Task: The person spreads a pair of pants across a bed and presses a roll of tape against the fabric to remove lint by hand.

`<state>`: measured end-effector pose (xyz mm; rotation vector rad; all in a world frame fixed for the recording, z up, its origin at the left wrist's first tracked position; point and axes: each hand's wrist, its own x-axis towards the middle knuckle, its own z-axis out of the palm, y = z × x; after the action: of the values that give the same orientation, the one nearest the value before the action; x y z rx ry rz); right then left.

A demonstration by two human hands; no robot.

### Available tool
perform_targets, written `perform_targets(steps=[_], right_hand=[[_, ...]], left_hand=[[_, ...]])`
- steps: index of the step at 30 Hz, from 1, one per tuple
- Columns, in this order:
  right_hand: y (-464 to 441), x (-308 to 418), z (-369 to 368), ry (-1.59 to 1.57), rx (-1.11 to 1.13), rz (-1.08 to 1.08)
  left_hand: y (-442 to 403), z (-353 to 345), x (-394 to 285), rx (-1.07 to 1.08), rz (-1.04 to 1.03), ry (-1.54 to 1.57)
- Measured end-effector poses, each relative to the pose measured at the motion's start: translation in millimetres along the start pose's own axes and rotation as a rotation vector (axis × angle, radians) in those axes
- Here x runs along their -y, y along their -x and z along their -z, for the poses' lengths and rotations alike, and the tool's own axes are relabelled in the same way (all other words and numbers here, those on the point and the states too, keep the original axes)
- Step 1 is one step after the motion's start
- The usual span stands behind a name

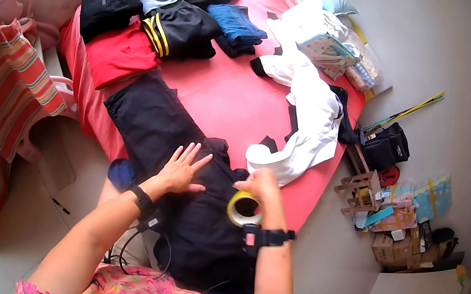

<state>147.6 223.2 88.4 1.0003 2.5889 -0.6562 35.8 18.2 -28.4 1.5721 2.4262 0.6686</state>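
Black trousers lie stretched from the bed down over my lap. My left hand rests flat on them, fingers spread, holding nothing. My right hand is closed at their right edge, with a yellow roll of tape at its thumb side. The roll is tilted, and the hand hides part of it; the exact finger hold is hard to see. Just beyond my right hand, a white garment with black parts trails along the bed.
The pink-covered bed bears folded red clothing, blue jeans, black clothes and white bedding. A pink chair with striped cloth stands left. Boxes and a black bag are on the right.
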Motion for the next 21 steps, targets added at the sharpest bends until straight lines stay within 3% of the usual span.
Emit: perform_targets(steps=[3,6,8,9,12,14,16,18,19,21], right_hand=[[-36.6,-12.6,-47.2,0.236,-0.108,-0.036],[-40.8,-14.4,-35.2,0.178,0.016,-0.026],[-30.9,-2.6,-2.3,0.122,0.259,-0.006],[-33.2,-17.9,0.2,-0.082,0.181,0.021],[-17.6,4.0,33.7,-0.189,0.074,-0.053],[-28.6,8.6,19.8,-0.149,-0.005,-0.033],[-52.4,2.9,-19.7,0.098,0.11,-0.106],[-86.3,-31.2,-70.8,0.291,0.052,-0.015],[-61.6,-9.4,-43.6,0.137,0.088,-0.055],[-57.1,-4.9,-27.4,0.17,0.164,-0.027]], left_hand=[[-1.1,0.6,-0.4,0.011,0.003,-0.022],[3.4,-0.5,-1.4,0.024,0.008,0.008],[0.3,1.1,-0.8,0.03,0.026,0.042],[0.3,1.7,-0.5,0.043,0.03,0.05],[0.6,1.2,-1.0,0.012,0.015,0.013],[-0.4,-0.5,0.1,0.012,0.011,0.008],[0.5,-0.2,0.3,0.022,0.015,0.015],[1.1,1.0,-1.6,0.037,0.022,0.009],[-0.2,2.1,-0.9,0.054,0.031,0.005],[1.9,1.9,-0.3,0.047,0.028,0.017]])
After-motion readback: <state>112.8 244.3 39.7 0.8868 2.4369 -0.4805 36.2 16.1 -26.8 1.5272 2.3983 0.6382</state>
